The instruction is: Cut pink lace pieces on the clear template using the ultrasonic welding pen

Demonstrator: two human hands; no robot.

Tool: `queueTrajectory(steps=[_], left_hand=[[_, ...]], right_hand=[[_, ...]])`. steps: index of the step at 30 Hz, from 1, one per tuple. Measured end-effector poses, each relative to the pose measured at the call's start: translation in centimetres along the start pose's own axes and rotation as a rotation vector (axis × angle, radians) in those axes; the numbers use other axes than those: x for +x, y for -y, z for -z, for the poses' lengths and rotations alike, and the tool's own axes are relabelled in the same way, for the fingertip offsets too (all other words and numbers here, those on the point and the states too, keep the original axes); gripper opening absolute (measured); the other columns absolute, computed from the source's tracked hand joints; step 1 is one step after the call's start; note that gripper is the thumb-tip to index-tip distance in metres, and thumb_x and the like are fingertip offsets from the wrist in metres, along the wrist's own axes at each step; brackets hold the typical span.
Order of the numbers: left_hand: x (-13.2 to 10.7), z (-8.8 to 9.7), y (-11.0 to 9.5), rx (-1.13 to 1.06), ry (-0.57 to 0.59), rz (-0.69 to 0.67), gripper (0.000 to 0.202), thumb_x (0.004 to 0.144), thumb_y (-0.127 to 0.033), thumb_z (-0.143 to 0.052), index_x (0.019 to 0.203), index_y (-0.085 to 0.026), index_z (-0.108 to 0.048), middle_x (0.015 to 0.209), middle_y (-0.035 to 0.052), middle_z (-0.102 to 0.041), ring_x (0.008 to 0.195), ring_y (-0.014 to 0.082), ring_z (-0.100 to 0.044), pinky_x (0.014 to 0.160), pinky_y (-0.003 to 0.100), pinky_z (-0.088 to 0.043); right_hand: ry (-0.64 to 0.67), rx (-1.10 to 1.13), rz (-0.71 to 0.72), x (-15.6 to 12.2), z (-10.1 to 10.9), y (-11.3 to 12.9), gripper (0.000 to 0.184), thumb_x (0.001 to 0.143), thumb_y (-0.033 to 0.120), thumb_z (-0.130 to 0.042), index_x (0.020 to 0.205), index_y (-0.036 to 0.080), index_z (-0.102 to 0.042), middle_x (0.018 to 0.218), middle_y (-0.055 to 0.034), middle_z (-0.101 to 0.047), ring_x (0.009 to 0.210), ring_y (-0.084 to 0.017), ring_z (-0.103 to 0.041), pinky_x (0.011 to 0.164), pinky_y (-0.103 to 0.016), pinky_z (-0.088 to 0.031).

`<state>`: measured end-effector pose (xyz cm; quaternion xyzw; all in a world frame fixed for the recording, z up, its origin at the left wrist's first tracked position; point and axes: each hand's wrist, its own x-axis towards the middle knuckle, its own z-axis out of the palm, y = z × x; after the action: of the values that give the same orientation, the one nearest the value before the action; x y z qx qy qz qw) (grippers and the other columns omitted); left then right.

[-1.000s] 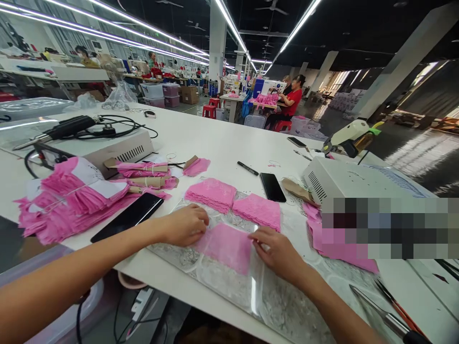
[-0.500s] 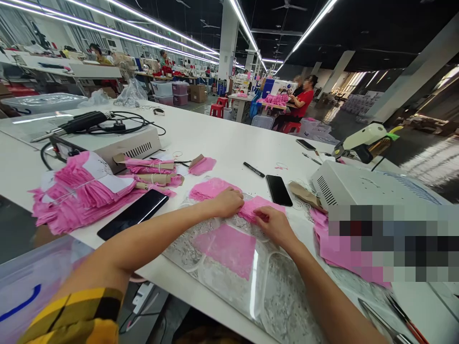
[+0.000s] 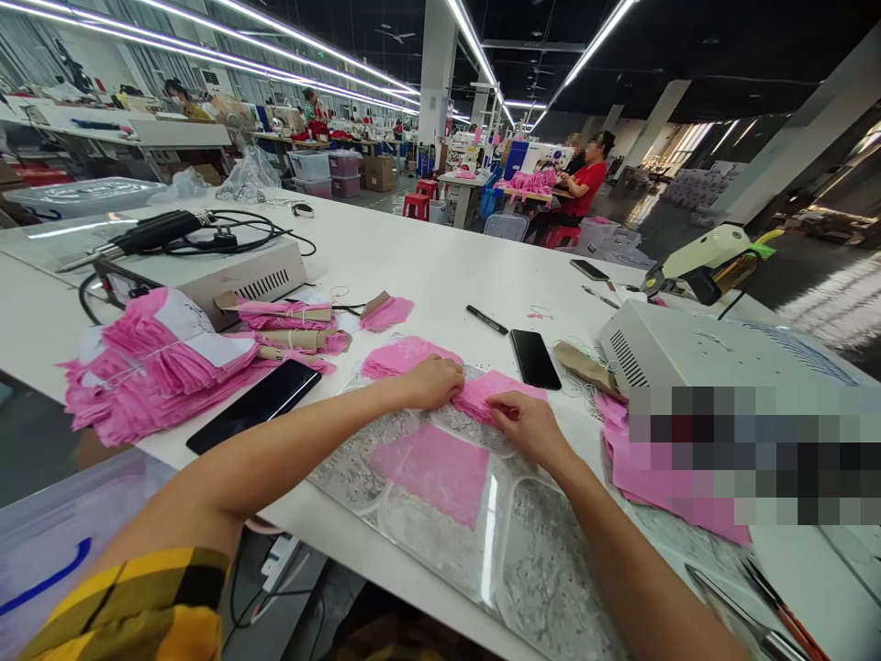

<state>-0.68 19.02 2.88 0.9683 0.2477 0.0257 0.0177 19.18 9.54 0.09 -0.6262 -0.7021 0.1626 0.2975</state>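
Two small stacks of pink fabric pieces lie side by side on a clear sheet with a marbled grey pattern (image 3: 557, 551). My left hand (image 3: 435, 380) reaches between them, its fingers curled down on the left edge of the right stack (image 3: 506, 387). At that stack's near edge my right hand (image 3: 529, 424) pinches with thumb and forefinger. The left stack (image 3: 403, 353) lies just beyond my left wrist. Nearer to me, a single pink fabric piece (image 3: 437, 468) is spread flat. My fingers partly hide the edges they hold.
Tied pink bundles (image 3: 158, 367) and a black phone (image 3: 254, 406) lie left. A second phone (image 3: 535, 359) and a marker (image 3: 486, 319) sit beyond the stacks. A grey box (image 3: 716, 358) and tweezers (image 3: 736, 610) are at right. A person in red (image 3: 585, 188) sits far off.
Both hands stay at the right stack with almost the same grip. The view has shifted slightly. The fabric pieces lie as before.
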Motion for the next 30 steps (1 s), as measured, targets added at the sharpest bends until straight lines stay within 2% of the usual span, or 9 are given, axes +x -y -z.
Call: queueTrajectory(steps=[6,13,17,21,25,28,30], left_hand=[[-0.2,0.7,0.0,-0.023,0.005,0.029,0.022,0.096,-0.032,-0.058,0.106,-0.013,-0.063,0.106,0.0066,-0.065,0.096,0.0186,-0.064,0.086,0.040,-0.054],[0.0,0.6,-0.4,-0.032,-0.013,0.035,0.021,0.096,-0.031,-0.059,0.105,-0.013,-0.063,0.106,0.0064,-0.065,0.097,0.0189,-0.064,0.087,0.040,-0.054],[-0.1,0.8,-0.5,-0.043,-0.042,0.038,0.014,0.096,-0.025,-0.058,0.097,-0.013,-0.065,0.101,0.0052,-0.067,0.097,0.0185,-0.064,0.090,0.040,-0.052],[-0.2,0.5,-0.9,-0.061,-0.111,0.098,0.013,0.093,-0.018,-0.056,0.096,-0.014,-0.068,0.101,0.0060,-0.069,0.100,0.0195,-0.063,0.092,0.037,-0.049],[0.1,-0.6,-1.2,-0.056,-0.136,0.178,0.016,0.094,-0.027,-0.060,0.099,-0.013,-0.066,0.105,0.0063,-0.067,0.105,0.0215,-0.061,0.095,0.043,-0.048],[0.3,-1.2,-1.3,-0.041,-0.120,0.206,0.021,0.094,-0.033,-0.061,0.100,-0.013,-0.064,0.107,0.0063,-0.065,0.104,0.0213,-0.061,0.095,0.045,-0.049],[0.2,-1.1,-1.5,-0.036,-0.126,0.216,0.018,0.094,-0.030,-0.061,0.097,-0.013,-0.065,0.106,0.0065,-0.066,0.105,0.0218,-0.061,0.095,0.045,-0.047]], right_hand=[[0.006,-0.007,0.002,0.2,0.2,0.0,0.021,0.080,0.021,-0.057,0.091,0.025,-0.075,0.094,-0.0015,-0.076,0.084,-0.017,-0.070,0.075,-0.031,-0.054],[-0.037,-0.043,0.021,1.6,-0.7,1.9,0.018,0.080,0.032,-0.061,0.090,0.022,-0.073,0.088,-0.0049,-0.073,0.080,-0.019,-0.064,0.070,-0.031,-0.048],[-0.048,-0.015,0.034,2.6,-1.8,2.3,0.014,0.079,0.028,-0.061,0.083,0.024,-0.073,0.085,-0.0038,-0.073,0.082,-0.019,-0.063,0.071,-0.029,-0.047],[-0.066,0.066,0.014,3.0,-2.4,2.1,0.016,0.078,0.027,-0.057,0.078,0.024,-0.073,0.078,-0.0016,-0.073,0.073,-0.017,-0.063,0.068,-0.029,-0.046],[-0.082,0.180,-0.011,2.8,-1.8,2.0,0.016,0.075,0.029,-0.056,0.070,0.022,-0.070,0.069,-0.0004,-0.071,0.065,-0.016,-0.062,0.063,-0.027,-0.047],[-0.135,0.273,-0.042,2.7,-0.4,2.0,0.020,0.075,0.035,-0.056,0.067,0.020,-0.066,0.065,-0.0014,-0.069,0.061,-0.015,-0.062,0.059,-0.026,-0.047],[-0.191,0.324,-0.071,2.6,0.9,2.0,0.024,0.074,0.040,-0.056,0.067,0.019,-0.064,0.061,-0.0020,-0.066,0.057,-0.015,-0.060,0.056,-0.026,-0.047]])
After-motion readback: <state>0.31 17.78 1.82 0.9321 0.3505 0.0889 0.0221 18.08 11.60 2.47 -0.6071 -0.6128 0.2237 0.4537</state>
